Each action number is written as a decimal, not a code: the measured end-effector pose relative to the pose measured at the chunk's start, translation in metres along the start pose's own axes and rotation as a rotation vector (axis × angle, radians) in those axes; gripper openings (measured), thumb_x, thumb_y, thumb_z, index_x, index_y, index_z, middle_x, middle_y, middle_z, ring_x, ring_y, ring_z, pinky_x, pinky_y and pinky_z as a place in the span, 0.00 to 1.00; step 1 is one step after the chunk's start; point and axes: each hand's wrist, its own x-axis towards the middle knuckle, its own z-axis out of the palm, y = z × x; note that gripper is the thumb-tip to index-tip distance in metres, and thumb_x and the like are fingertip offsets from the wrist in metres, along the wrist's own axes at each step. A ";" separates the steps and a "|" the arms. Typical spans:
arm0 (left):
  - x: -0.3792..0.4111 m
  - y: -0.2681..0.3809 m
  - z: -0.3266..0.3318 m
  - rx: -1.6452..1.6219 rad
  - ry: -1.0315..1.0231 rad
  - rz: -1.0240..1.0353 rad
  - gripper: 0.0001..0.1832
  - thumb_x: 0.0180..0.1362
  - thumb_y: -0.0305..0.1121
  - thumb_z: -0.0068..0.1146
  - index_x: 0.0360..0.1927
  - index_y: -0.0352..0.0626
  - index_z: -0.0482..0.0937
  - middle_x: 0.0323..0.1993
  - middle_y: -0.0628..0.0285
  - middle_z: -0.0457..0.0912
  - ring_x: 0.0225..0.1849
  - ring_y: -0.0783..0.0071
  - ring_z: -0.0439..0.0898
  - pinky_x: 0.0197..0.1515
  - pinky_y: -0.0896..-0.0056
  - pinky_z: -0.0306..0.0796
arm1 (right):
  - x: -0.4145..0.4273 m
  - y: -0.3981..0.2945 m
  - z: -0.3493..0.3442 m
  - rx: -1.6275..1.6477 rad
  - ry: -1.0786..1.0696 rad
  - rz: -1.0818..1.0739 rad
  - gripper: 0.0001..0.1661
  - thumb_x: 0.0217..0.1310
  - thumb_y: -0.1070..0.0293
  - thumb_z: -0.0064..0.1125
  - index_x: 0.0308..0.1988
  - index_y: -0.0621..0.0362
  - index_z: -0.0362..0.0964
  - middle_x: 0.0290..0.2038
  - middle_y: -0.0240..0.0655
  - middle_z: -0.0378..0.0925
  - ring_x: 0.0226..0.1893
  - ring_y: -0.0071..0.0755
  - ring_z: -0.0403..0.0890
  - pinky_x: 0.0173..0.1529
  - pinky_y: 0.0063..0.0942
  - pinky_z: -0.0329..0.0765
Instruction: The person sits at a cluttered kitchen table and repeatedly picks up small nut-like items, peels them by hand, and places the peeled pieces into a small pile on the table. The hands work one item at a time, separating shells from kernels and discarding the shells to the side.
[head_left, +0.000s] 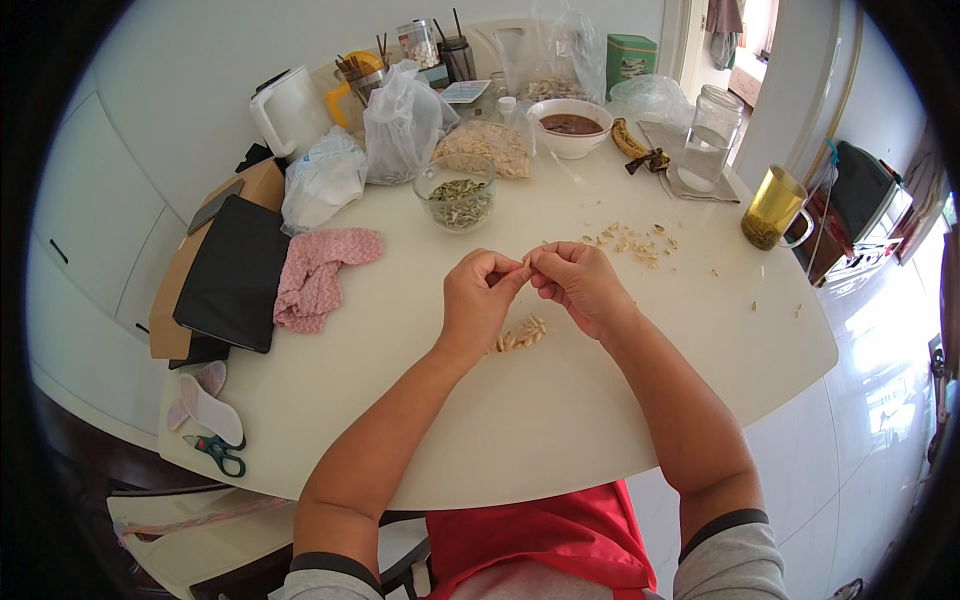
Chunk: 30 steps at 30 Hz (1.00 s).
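My left hand (478, 296) and my right hand (581, 281) meet above the middle of the table (390, 405), fingertips touching. Between them they pinch a small pale seed (527, 262), mostly covered by the fingers. Just below the hands lies a small pile of whole pale pumpkin seeds (529, 332), partly behind my left wrist. Broken seed shells (637, 244) are scattered beyond my right hand, a few of them farther right. Past my left hand stands a clear glass bowl (424, 187) with green shelled kernels (459, 206) in it.
Behind the glass bowl lies a bag of pale seeds (487, 148), beside a white bowl of brown soup (571, 144). A glass jar (709, 139) and yellow mug (774, 206) stand right. At left are a pink cloth (311, 277), a black tablet-like case (232, 274) and scissors (219, 451).
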 end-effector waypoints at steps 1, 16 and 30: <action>0.000 0.000 0.000 -0.033 -0.011 -0.037 0.05 0.53 0.28 0.61 0.27 0.38 0.77 0.23 0.68 0.77 0.23 0.85 0.72 0.25 0.83 0.66 | 0.000 0.000 0.000 0.002 0.003 0.000 0.06 0.56 0.70 0.56 0.31 0.62 0.72 0.26 0.30 0.74 0.26 0.19 0.71 0.33 0.16 0.70; 0.002 0.001 -0.002 -0.297 -0.090 -0.230 0.05 0.54 0.29 0.60 0.30 0.39 0.78 0.25 0.68 0.78 0.25 0.85 0.71 0.30 0.83 0.67 | -0.002 -0.005 0.000 -0.002 -0.005 0.012 0.08 0.56 0.69 0.58 0.33 0.63 0.73 0.27 0.30 0.75 0.27 0.18 0.72 0.34 0.16 0.71; 0.004 -0.006 -0.001 -0.541 -0.128 -0.310 0.05 0.54 0.29 0.60 0.30 0.38 0.78 0.24 0.69 0.76 0.25 0.84 0.69 0.31 0.83 0.66 | -0.002 -0.006 -0.002 -0.202 0.094 0.003 0.06 0.54 0.69 0.58 0.32 0.59 0.72 0.27 0.26 0.72 0.27 0.16 0.69 0.33 0.15 0.68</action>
